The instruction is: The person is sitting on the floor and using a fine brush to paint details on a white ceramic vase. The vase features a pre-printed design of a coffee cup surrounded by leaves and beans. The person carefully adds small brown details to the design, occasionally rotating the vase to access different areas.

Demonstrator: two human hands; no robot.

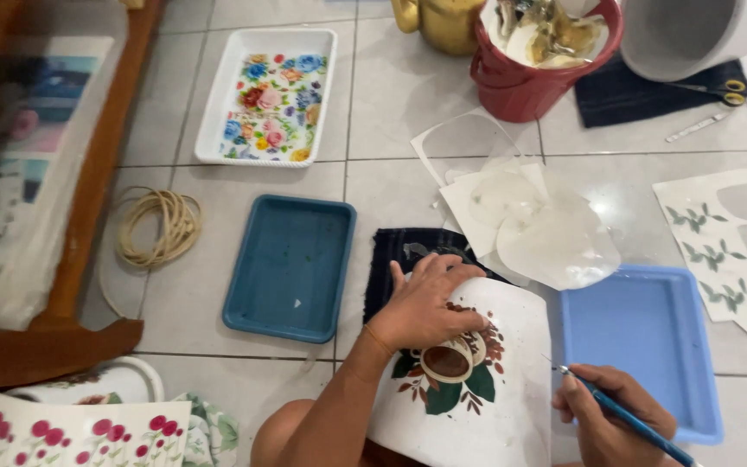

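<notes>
My left hand [425, 303] lies flat on a white rounded vessel [512, 398] that rests in my lap, fingers pressed over a brown and green floral decal [447, 367] on its side. My right hand [607, 415] grips a blue-handled thin tool [624, 417], its tip pointing at the vessel's right edge. A dark blue cloth [399, 251] lies under the vessel's far end.
On the tiled floor: a dark blue tray [291, 264], a light blue tray [646, 342], a white tray with flower decals [270, 95], loose backing papers [529, 220], decal sheets [724, 251], a red bucket [533, 73], rubber bands [157, 227], scissors [724, 91], a wooden frame [88, 199].
</notes>
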